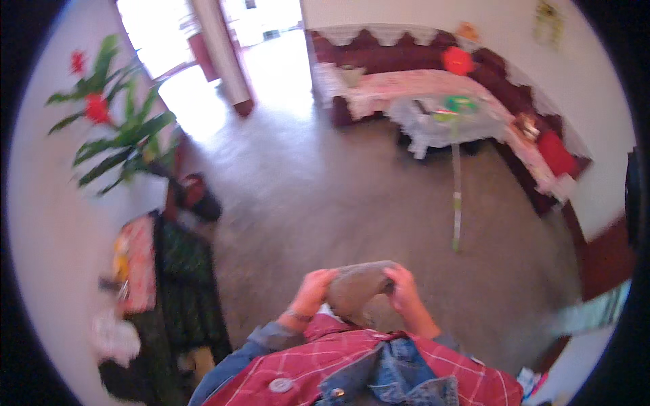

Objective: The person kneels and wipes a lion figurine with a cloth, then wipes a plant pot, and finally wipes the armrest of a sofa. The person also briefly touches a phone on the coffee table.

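Observation:
In front of my waist a piece of grey-brown cloth (358, 285) is stretched between both hands, its upper edge nearly straight. At its left corner, my left hand (316, 290) grips the cloth. The fingers of my right hand (402, 288) are closed on the opposite corner. Lower down, the cloth sags towards my red checked apron (284, 368), which I wear over a blue denim garment (406, 370). Blur hides the cloth's details and its lower edge is hard to make out.
A dark-draped side table (188, 284) stands at left near a red-flowered plant (127, 132). Ahead are a lace-covered low table (421, 122), a long pole (457, 203) reaching down from it, and a dark red corner sofa (386, 56). A bright doorway (274, 66) opens beyond.

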The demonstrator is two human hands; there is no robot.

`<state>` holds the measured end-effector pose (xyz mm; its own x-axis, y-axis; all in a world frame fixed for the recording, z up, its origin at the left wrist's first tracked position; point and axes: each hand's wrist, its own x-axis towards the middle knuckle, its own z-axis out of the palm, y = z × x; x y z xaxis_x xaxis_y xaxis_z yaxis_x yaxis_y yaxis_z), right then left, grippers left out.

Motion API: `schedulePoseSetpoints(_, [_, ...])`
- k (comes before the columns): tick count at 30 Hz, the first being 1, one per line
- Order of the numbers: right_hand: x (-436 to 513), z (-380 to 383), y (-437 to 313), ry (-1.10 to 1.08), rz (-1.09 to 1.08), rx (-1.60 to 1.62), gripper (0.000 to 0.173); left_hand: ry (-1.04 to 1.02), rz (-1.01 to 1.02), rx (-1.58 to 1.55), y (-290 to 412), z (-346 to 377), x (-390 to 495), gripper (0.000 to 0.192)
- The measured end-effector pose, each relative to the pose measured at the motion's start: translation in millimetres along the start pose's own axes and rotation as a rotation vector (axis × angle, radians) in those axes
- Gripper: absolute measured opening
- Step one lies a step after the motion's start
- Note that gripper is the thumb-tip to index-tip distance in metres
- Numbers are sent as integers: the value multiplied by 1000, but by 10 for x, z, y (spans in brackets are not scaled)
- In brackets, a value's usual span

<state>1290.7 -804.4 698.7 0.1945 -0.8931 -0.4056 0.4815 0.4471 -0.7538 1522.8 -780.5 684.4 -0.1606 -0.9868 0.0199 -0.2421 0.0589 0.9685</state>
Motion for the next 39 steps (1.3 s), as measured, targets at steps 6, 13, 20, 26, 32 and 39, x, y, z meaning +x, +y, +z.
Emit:
schedulePoseSetpoints(6, [1181,13,-225,104,-165,-609,40,193,-302,-722,451,-622,1349,14])
schedulePoseSetpoints(13, [1772,134,-661,104,-259,-593,59,44,-231,-563,670,-539,2506,8])
schedulePoseSetpoints(20, [3235,-197,-1302,-412,-347,-451,74,-35,-273,-155,581,-195,3757,17])
schedulePoseSetpoints(26, [4201,154,-1693,-663,398,43,70,251,-175,-271,671,-487,4545,26])
schedulePoseSetpoints(32, [5376,790,-1615,-692,221,-107,70,514,-229,-407,209,-1227,5024,24])
schedulePoseSetpoints(39, [6560,2040,-1318,-719,562,-245,64,670,-141,-519,-598,-2452,5663,23])
